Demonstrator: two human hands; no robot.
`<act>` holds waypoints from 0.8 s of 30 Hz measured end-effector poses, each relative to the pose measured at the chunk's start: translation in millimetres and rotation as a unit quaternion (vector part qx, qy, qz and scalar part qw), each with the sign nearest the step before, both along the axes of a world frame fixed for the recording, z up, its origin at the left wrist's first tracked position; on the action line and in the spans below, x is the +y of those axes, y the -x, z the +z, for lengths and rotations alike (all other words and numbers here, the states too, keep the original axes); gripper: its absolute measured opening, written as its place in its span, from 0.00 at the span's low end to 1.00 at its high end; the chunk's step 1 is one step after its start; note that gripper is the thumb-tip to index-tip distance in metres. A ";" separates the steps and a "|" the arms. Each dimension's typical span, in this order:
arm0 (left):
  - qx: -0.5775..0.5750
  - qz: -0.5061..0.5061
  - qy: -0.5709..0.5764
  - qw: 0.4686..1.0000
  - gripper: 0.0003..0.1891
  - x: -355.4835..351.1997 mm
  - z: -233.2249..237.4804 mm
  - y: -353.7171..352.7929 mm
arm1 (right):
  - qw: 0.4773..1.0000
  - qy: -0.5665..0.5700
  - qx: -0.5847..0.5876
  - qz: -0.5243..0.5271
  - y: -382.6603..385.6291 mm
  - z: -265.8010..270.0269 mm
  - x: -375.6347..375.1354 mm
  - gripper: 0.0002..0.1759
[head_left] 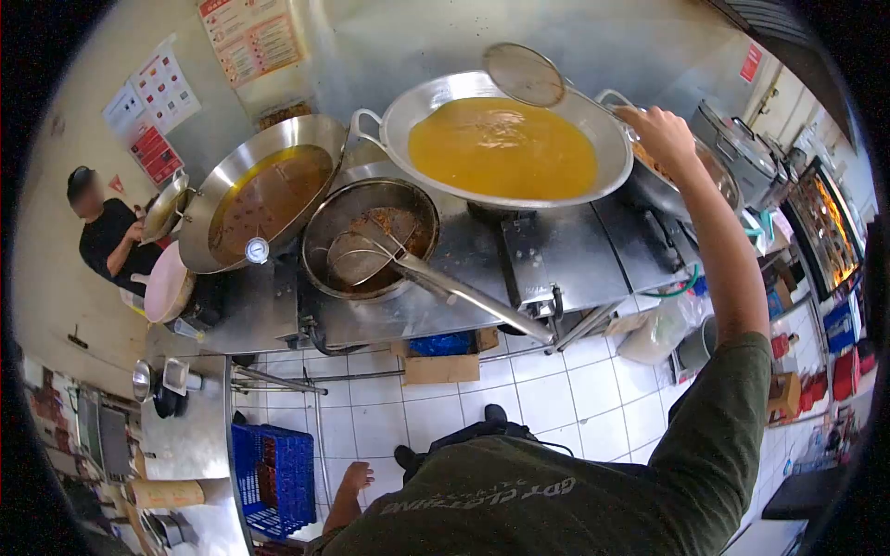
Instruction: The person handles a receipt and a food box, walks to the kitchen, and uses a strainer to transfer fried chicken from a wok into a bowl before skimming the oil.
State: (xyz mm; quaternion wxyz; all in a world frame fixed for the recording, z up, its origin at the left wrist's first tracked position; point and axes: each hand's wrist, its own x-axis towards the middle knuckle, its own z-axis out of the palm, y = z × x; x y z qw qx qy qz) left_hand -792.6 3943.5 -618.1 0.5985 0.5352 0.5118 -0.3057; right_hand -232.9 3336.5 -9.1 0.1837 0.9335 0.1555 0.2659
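My right hand [660,137] is closed near the right rim of a large wok [399,130] of yellow liquid. It appears to grip the handle of a round mesh skimmer [526,76], though the grip itself is partly hidden. The skimmer's disc is tilted over the wok's far rim. My left hand [356,477] hangs low at my side, fingers loosely apart, holding nothing. In front of me, a second mesh strainer [357,259] lies in a dark-bottomed metal bowl [428,208], its long handle [482,301] reaching toward me over the counter's edge.
Left stands a wok of brown oil [269,199] with a dial thermometer [257,250] at its rim; beyond it is another person [111,232]. A metal pan [718,167] of food sits at right. Below are a cardboard box [440,369] and a blue crate [295,482].
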 end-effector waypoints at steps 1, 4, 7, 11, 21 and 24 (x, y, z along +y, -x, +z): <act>-0.051 -0.011 -0.005 0.999 0.16 -9.2 1.0 -1.9 | 1.000 0.012 0.006 0.010 -13.6 -0.6 -13.4 0.20; -0.137 0.024 0.006 0.990 0.17 -33.4 2.0 3.0 | 0.998 0.036 0.040 -0.041 -57.0 -9.5 -47.0 0.17; -0.154 0.076 0.033 0.985 0.18 -74.4 9.5 13.8 | 0.996 -0.003 0.077 -0.043 -88.9 -22.9 -52.8 0.14; -0.092 -0.004 0.070 0.993 0.19 -122.7 -0.3 19.5 | 0.968 -0.065 0.221 0.095 -148.5 -54.3 -74.6 0.14; -0.029 0.146 0.066 0.987 0.17 -175.7 -14.8 46.1 | 0.894 -0.125 0.403 0.148 -95.8 -40.3 8.7 0.13; -0.055 0.145 0.064 0.986 0.17 -184.9 -6.1 45.7 | 0.876 -0.167 0.437 0.115 -60.7 -31.0 32.9 0.13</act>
